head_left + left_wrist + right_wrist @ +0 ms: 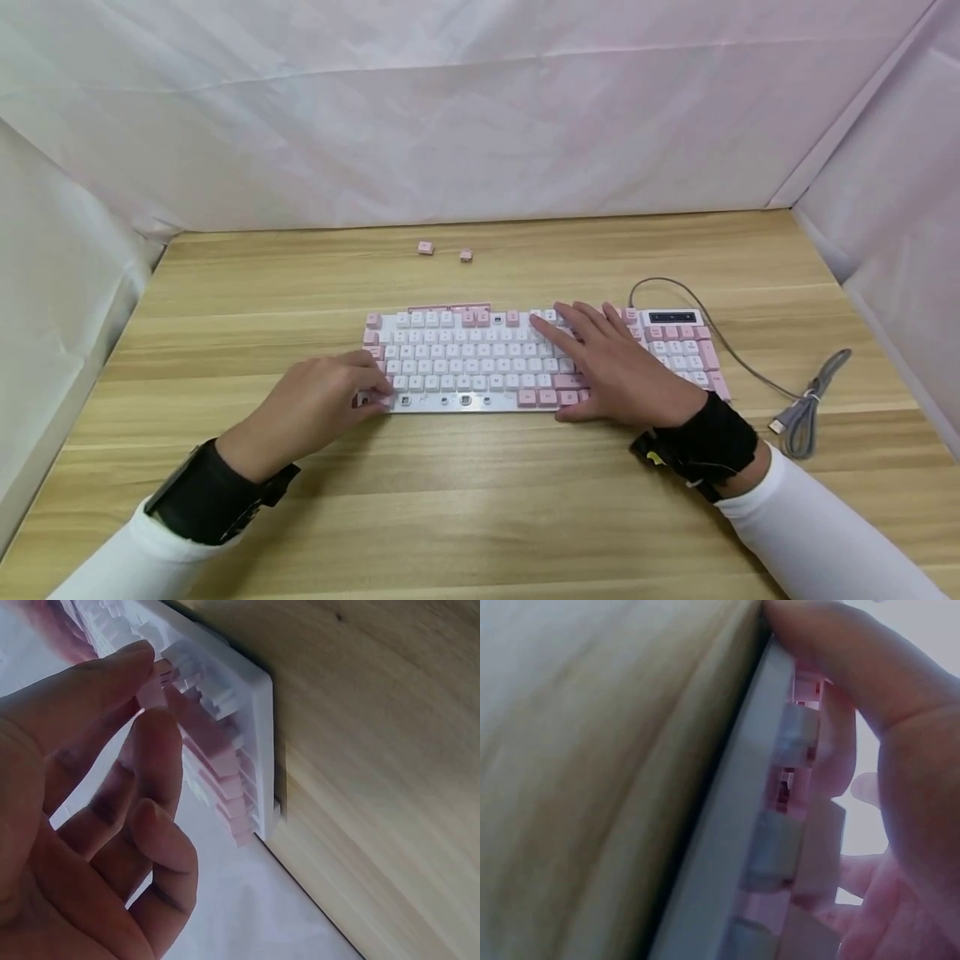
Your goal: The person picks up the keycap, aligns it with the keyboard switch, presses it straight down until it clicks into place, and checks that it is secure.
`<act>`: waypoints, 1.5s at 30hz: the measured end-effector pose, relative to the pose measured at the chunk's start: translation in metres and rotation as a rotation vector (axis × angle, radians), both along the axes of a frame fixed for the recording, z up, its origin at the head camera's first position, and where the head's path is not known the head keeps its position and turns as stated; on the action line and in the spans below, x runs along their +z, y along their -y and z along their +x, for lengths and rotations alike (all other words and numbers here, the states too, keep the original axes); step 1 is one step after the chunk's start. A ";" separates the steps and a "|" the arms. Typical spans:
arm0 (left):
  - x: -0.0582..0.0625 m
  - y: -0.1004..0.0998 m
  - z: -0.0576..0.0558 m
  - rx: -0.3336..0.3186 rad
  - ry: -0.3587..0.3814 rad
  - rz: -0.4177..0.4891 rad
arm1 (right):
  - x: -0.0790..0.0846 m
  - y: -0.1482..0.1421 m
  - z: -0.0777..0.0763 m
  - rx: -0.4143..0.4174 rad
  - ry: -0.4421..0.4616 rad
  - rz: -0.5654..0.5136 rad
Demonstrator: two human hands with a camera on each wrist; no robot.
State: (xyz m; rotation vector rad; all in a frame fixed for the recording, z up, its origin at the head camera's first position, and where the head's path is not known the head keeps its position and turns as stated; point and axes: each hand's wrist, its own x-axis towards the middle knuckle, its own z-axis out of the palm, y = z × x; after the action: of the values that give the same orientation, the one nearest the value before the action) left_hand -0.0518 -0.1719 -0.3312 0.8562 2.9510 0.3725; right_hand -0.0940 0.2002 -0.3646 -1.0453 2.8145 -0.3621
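Observation:
A white and pink keyboard (471,366) lies flat on the wooden table. Along its front row, several key positions have no caps, showing bare switch mounts (466,401). At the keyboard's front left corner, my left hand (318,400) pinches a small pink keycap (152,691) between thumb and forefinger; whether it is seated on its switch cannot be told. With fingers spread, my right hand (622,371) rests over the right part of the keyboard, its thumb by the front edge, hiding the keys beneath.
Two loose pink keycaps, one left (425,248) and one right (466,256), lie behind the keyboard. A grey cable (806,417) runs from its back right to a tied bundle with a USB plug (780,423). White cloth (480,117) hangs around the table.

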 end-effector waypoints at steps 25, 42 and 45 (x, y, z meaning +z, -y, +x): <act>0.006 -0.010 -0.004 0.000 0.020 -0.070 | 0.007 -0.001 -0.001 -0.005 -0.012 0.002; 0.006 -0.006 -0.004 -0.054 -0.034 -0.077 | 0.000 -0.001 0.001 -0.002 0.004 -0.013; 0.015 -0.005 -0.010 -0.061 -0.027 -0.046 | 0.001 0.000 0.000 -0.001 0.008 -0.010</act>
State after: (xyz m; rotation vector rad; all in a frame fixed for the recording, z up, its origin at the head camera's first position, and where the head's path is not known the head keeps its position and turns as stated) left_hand -0.0621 -0.1665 -0.3162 0.9502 2.9375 0.2904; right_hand -0.0936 0.2002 -0.3635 -1.0425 2.8092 -0.3793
